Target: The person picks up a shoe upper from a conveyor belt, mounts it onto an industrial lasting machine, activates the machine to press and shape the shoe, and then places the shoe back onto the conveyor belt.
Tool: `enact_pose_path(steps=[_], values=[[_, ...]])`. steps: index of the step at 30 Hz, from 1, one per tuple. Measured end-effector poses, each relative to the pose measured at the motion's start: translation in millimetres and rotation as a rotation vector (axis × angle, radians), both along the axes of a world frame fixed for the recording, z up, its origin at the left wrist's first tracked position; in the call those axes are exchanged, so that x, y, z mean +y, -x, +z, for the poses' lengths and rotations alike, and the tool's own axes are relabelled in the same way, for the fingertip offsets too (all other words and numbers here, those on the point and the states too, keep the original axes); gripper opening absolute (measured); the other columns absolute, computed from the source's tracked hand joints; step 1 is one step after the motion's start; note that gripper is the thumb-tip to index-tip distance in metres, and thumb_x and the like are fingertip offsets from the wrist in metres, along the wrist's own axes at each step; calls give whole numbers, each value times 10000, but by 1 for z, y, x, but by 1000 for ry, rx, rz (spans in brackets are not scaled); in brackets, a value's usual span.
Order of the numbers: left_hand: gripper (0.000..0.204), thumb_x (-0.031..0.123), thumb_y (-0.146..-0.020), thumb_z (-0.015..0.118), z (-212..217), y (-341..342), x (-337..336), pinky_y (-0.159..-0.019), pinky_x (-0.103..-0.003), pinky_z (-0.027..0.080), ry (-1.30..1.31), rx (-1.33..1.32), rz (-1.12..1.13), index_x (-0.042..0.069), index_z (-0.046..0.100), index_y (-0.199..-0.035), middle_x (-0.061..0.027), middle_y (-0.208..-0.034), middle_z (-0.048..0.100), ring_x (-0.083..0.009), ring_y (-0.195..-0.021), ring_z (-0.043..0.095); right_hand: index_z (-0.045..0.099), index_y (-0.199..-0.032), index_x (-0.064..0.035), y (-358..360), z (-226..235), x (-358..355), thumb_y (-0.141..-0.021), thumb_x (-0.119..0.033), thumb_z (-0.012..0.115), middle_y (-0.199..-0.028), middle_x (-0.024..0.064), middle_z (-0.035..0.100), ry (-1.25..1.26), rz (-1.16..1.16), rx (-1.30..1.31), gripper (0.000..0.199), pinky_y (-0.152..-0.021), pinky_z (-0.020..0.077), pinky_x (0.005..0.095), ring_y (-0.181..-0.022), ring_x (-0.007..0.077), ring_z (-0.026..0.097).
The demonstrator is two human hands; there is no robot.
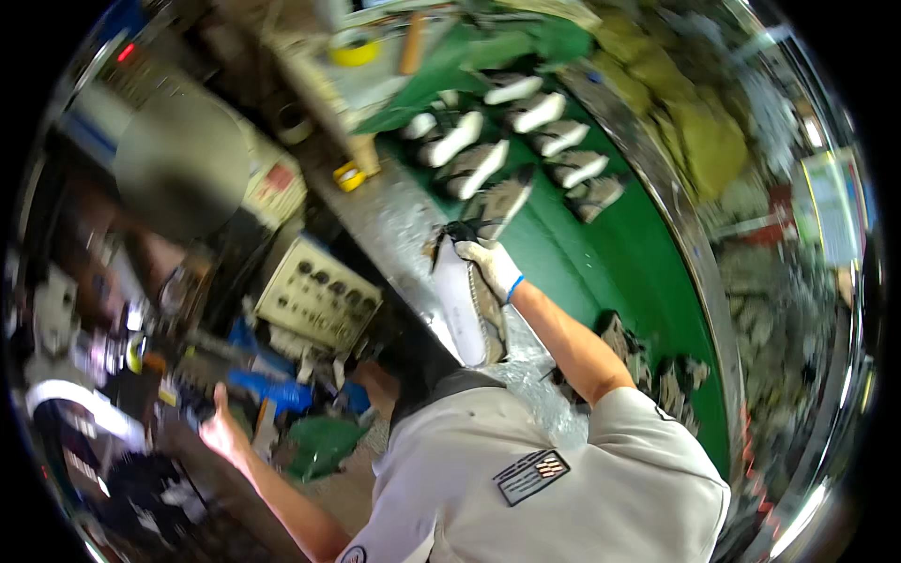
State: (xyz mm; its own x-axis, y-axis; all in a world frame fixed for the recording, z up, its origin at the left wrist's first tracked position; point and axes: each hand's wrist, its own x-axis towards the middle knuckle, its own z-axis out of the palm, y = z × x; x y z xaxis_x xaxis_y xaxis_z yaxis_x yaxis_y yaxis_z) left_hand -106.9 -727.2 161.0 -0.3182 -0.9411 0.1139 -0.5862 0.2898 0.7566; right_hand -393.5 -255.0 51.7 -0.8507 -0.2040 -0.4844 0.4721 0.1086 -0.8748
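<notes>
My right hand (490,266), in a white glove with a blue cuff, grips a shoe upper (460,305) by one end. The shoe's long white bottom is turned up, and its grey-brown side with a stitched edge faces right. It is held over the metal edge of the bench, next to another grey-brown shoe (504,206) on the green surface. Far to the left, my bare left hand (222,432) is stretched out with its thumb raised apart. Dark, blurred machine parts (192,402) lie just beyond it; its other fingers are partly hidden, and no held thing shows.
Several white-bottomed shoes (485,169) stand in rows on the green conveyor belt (601,267); more shoes lie nearer, right of my arm. A control box with knobs (317,293) stands left of the bench. Yellow tape (349,176) sits at the bench's corner. Clear plastic film (540,385) lies beside my body.
</notes>
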Motion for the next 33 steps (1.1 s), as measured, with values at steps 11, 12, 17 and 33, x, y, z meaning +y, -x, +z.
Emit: enact_pose_path(steps=[11,12,17,33], values=[[267,-4,-816,729,-14,-18,-45,-735,-321,507,40,201,-231,10,653,-1071,-32,-1014,669,-159,-862,599,378,-1507,5,134,-131,132,-877,-513,717,-1494,208,490,-409,158,281,883,-1176,328,396,-1418,327,430],[295,-38,-774,699,4,-26,-39,-736,-322,508,-87,132,-261,28,665,-1059,-38,-987,670,-171,-840,601,413,-1476,3,141,-149,118,-861,-428,731,-1445,184,520,-279,7,342,815,-1136,361,391,-1365,309,463],[143,121,-822,688,16,-134,-44,-554,-358,453,-4,-1049,-492,-12,641,-800,-47,-662,623,-114,-614,546,586,-1319,-8,127,-209,76,-783,-3,801,-1199,66,667,40,-762,173,578,-935,522,364,-1098,223,627],[431,303,-964,686,13,60,70,-752,-337,558,-977,351,-518,-28,619,-1231,-98,-1023,703,-184,-872,678,535,-1399,-26,-128,63,-195,-974,-321,623,-1385,121,594,994,190,-715,525,-1066,476,389,-1210,241,596]])
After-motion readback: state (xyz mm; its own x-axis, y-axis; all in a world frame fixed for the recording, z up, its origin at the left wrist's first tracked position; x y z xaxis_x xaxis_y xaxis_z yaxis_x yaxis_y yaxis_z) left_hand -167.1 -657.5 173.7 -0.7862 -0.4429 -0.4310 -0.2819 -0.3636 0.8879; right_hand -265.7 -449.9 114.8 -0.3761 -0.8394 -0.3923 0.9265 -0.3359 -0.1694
